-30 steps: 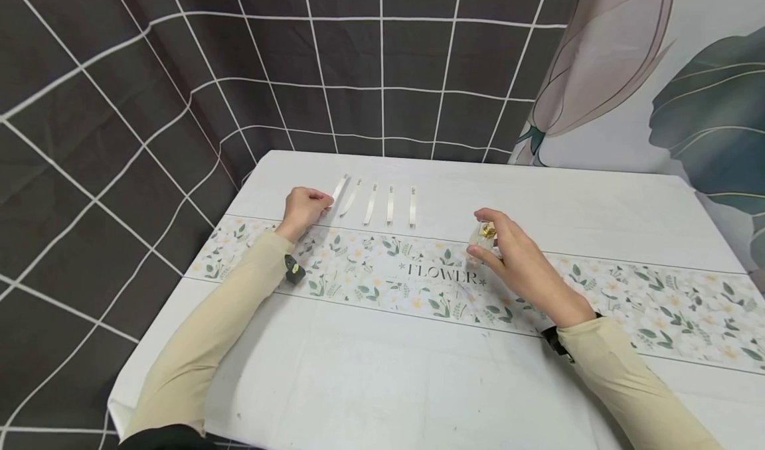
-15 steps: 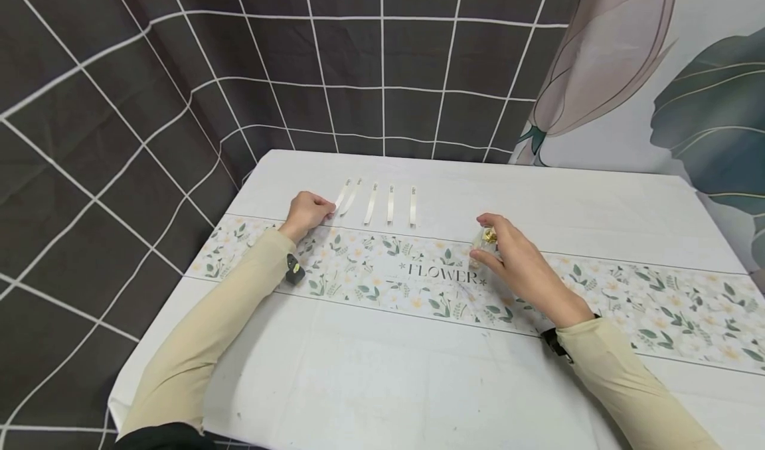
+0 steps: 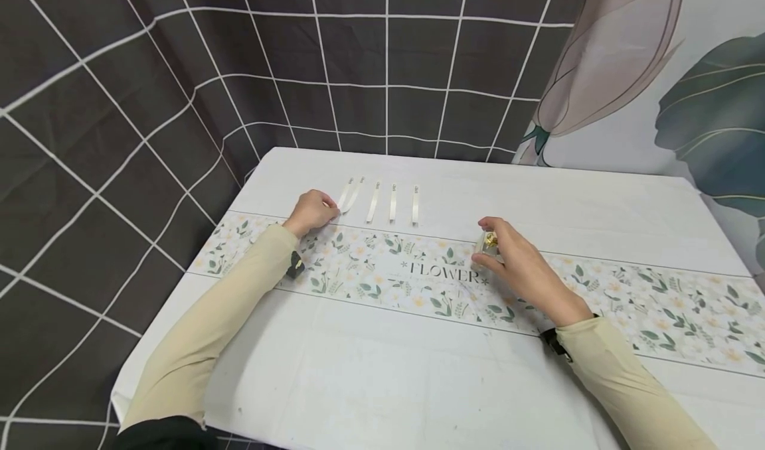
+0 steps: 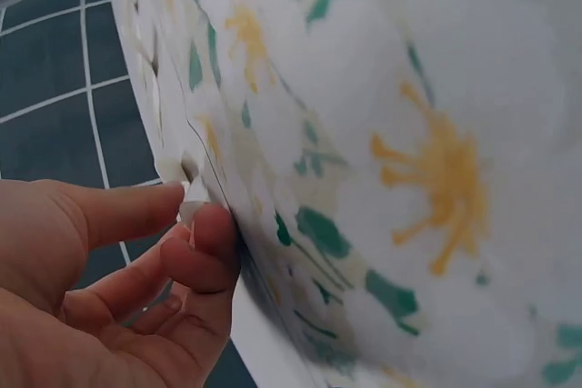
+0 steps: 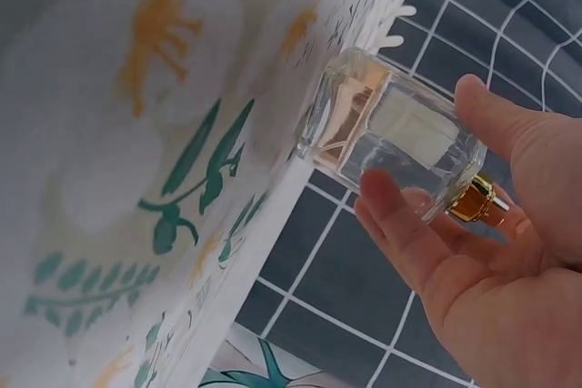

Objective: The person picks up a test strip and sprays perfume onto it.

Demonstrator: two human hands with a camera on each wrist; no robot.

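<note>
The table [image 3: 382, 364], read with 12 o'clock away from the person, carries a printed band [image 3: 370, 257]. The right hand [image 3: 528, 267] comes in from 4 o'clock, its thumb and fingers bent around the sides of the bottle [image 5: 400, 129], which stands upright near the band's far edge, its base seemingly on the table. The left hand [image 3: 312, 212], well apart, pinches the near end of the leftmost strip [image 3: 346, 193]. That strip's long axis runs from those fingers toward 1 o'clock, while the bottle lies just past 3 o'clock from them, the right hand much nearer it. Four other strips [image 3: 392, 203] sit in a row between 2 and 3 o'clock from the left fingers. Only the head view shows the whole row, but there the right hand hides much of the bottle; the right wrist view bares its clear walls and gold cap [image 5: 473, 199]. The left wrist view picks out the white tip [image 4: 195, 195] between thumb and forefinger.
</note>
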